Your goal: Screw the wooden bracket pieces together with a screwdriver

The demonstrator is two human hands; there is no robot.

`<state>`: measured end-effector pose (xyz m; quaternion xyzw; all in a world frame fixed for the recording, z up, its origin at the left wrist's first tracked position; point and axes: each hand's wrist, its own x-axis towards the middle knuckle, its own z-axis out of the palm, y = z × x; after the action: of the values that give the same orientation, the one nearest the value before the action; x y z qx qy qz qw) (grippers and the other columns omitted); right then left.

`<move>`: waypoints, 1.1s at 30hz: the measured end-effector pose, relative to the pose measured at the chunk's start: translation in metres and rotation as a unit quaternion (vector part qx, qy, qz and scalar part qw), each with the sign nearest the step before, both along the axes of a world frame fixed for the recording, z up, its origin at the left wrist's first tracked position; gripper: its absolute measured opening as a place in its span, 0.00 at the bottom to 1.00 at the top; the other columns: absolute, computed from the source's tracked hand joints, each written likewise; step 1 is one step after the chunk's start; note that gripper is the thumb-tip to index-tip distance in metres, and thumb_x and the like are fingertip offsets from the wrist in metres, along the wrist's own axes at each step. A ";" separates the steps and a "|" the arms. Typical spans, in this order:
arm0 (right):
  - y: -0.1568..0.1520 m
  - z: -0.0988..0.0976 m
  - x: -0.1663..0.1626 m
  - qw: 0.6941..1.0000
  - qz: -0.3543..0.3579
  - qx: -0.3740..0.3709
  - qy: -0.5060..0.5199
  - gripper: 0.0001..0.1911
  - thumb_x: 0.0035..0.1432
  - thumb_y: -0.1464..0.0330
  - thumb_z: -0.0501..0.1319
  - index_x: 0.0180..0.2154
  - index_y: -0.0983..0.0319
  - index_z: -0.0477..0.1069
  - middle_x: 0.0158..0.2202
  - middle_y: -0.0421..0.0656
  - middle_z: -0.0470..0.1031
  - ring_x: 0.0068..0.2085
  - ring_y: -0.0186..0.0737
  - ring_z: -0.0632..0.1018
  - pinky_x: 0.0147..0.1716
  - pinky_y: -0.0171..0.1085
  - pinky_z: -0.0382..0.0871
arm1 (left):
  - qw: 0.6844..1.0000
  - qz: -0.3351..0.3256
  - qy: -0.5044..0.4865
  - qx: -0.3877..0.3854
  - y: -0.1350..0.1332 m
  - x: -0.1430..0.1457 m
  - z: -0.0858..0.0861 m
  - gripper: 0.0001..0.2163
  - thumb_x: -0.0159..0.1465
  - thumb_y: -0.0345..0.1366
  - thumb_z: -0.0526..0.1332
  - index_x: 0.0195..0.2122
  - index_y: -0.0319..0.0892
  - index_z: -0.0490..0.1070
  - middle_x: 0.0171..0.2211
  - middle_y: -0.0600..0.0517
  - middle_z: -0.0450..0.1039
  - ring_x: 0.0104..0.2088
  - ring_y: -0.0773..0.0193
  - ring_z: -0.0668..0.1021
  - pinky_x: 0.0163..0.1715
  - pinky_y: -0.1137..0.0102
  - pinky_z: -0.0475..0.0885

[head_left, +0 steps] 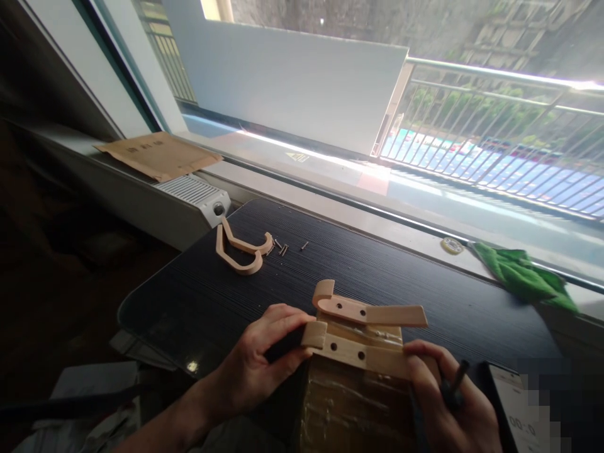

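Note:
Two wooden hooks lie side by side across a brown cardboard box wrapped in shiny clear tape (pixel 349 409). The near wooden hook (pixel 346 351), with two dark holes, has its curled end pinched between the thumb and fingers of my left hand (pixel 257 352). My right hand (pixel 448 393) grips its straight end. Also tucked in my right hand is a dark, slim tool (pixel 457 380), perhaps a screwdriver; its tip is hidden. Just beyond, the far wooden hook (pixel 352 308) rests untouched, its curl at the left.
Two more wooden hooks (pixel 240 267) and several small screws (pixel 283 249) lie on the black table (pixel 198 314). A phone (pixel 512 402) is at the right. A green cloth (pixel 523 277) and tape roll (pixel 452 245) sit by the window; a brown envelope (pixel 160 154) tops the radiator.

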<state>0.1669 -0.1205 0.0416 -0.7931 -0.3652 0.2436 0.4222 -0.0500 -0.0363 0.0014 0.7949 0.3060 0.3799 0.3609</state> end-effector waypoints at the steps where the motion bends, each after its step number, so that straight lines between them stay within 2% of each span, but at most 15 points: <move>1: 0.001 0.002 0.000 1.000 0.004 0.010 0.000 0.15 0.49 0.54 0.57 0.30 0.59 0.69 0.22 0.37 0.71 0.26 0.35 0.70 0.24 0.29 0.62 | 1.000 0.002 -0.002 -0.008 -0.001 0.001 0.001 0.16 0.58 0.26 0.61 0.47 0.44 0.66 0.42 0.51 0.71 0.43 0.62 0.73 0.44 0.70 0.70; 5: 0.004 0.010 -0.001 1.000 0.020 0.023 0.004 0.13 0.49 0.57 0.57 0.28 0.60 0.69 0.18 0.36 0.66 0.22 0.32 0.65 0.20 0.29 0.60 | 0.999 0.025 -0.007 -0.046 -0.003 0.004 0.007 0.13 0.58 0.28 0.61 0.45 0.44 0.68 0.42 0.52 0.72 0.42 0.63 0.74 0.44 0.71 0.70; 8: 0.007 0.017 0.005 0.999 0.043 0.020 0.027 0.13 0.48 0.57 0.58 0.28 0.61 0.70 0.16 0.34 0.61 0.19 0.31 0.62 0.17 0.29 0.56 | 0.997 0.039 -0.007 -0.068 -0.003 0.007 0.018 0.11 0.58 0.30 0.61 0.43 0.43 0.70 0.40 0.52 0.73 0.42 0.63 0.75 0.44 0.72 0.70; 14: 0.015 0.030 0.016 0.995 0.053 0.052 0.073 0.15 0.46 0.58 0.60 0.31 0.63 0.71 0.17 0.36 0.62 0.19 0.31 0.63 0.18 0.31 0.55 | 0.996 0.058 -0.022 -0.061 0.000 0.011 0.041 0.11 0.60 0.33 0.60 0.44 0.44 0.70 0.40 0.53 0.74 0.42 0.63 0.76 0.43 0.73 0.71; 19: 0.019 0.036 0.011 0.990 0.103 0.083 0.053 0.12 0.50 0.62 0.57 0.29 0.64 0.71 0.17 0.35 0.60 0.19 0.31 0.61 0.18 0.31 0.55 | 0.991 0.115 -0.017 -0.063 0.002 0.009 0.031 0.14 0.58 0.37 0.62 0.46 0.46 0.70 0.43 0.54 0.75 0.43 0.61 0.76 0.47 0.71 0.70; 22: 0.018 0.037 0.009 0.989 0.105 0.103 0.007 0.10 0.50 0.64 0.56 0.29 0.63 0.71 0.17 0.35 0.60 0.20 0.30 0.61 0.20 0.31 0.56 | 0.985 0.150 -0.009 -0.084 0.004 0.009 0.023 0.17 0.57 0.39 0.63 0.47 0.46 0.69 0.45 0.55 0.75 0.45 0.58 0.76 0.50 0.67 0.68; 25: 0.017 0.039 0.006 0.989 0.091 0.114 -0.009 0.09 0.51 0.65 0.55 0.28 0.63 0.70 0.19 0.36 0.62 0.21 0.31 0.63 0.21 0.31 0.56 | 0.982 0.163 0.002 -0.095 0.004 0.010 0.023 0.17 0.58 0.41 0.61 0.49 0.46 0.69 0.46 0.56 0.75 0.46 0.56 0.75 0.53 0.61 0.66; 29: 0.015 0.041 0.006 0.988 0.090 0.124 -0.024 0.08 0.51 0.66 0.55 0.27 0.62 0.70 0.19 0.35 0.62 0.21 0.31 0.62 0.22 0.32 0.56 | 0.984 0.163 0.005 -0.068 0.004 0.011 0.026 0.16 0.57 0.41 0.62 0.48 0.49 0.70 0.46 0.58 0.75 0.47 0.56 0.75 0.52 0.63 0.67; 33: 0.015 0.040 0.007 0.989 0.089 0.117 -0.026 0.07 0.51 0.66 0.55 0.28 0.61 0.70 0.17 0.34 0.61 0.20 0.31 0.61 0.21 0.32 0.56 | 0.986 0.166 0.004 -0.027 0.004 0.011 0.027 0.16 0.56 0.42 0.63 0.47 0.50 0.71 0.44 0.55 0.76 0.45 0.56 0.77 0.50 0.65 0.69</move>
<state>0.1739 -0.1053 0.0815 -0.7090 -0.4708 0.2151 0.4790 -0.0394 -0.0319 0.0289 0.7247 0.4452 0.4225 0.3132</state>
